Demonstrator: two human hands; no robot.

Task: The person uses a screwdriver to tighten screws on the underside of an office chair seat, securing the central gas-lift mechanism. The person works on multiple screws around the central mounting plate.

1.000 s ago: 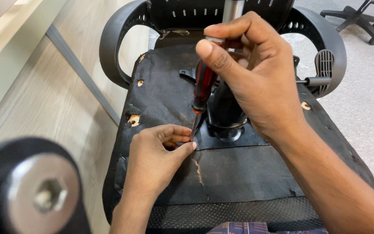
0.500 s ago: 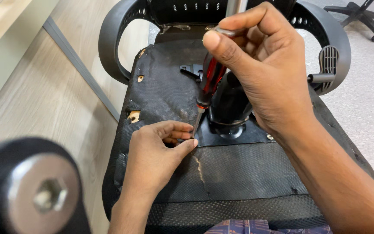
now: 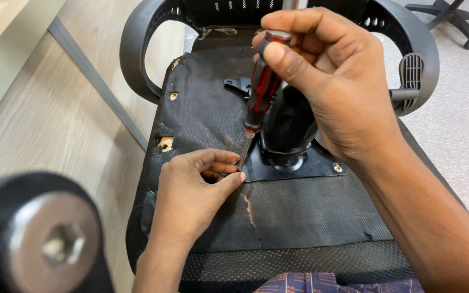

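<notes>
The right hand (image 3: 332, 92) grips a red-handled screwdriver (image 3: 260, 92), its tip just below at the left hand (image 3: 191, 195), whose fingers pinch narrowly around it. The tool looks light and rigid; the smooth handle is the place to hold.

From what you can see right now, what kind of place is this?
Probably an office or a workroom used for furniture repair. An upturned office chair lies with its torn underside up, a second chair's wheeled base stands on grey carpet, and the right hand holds a red-handled screwdriver.
</notes>
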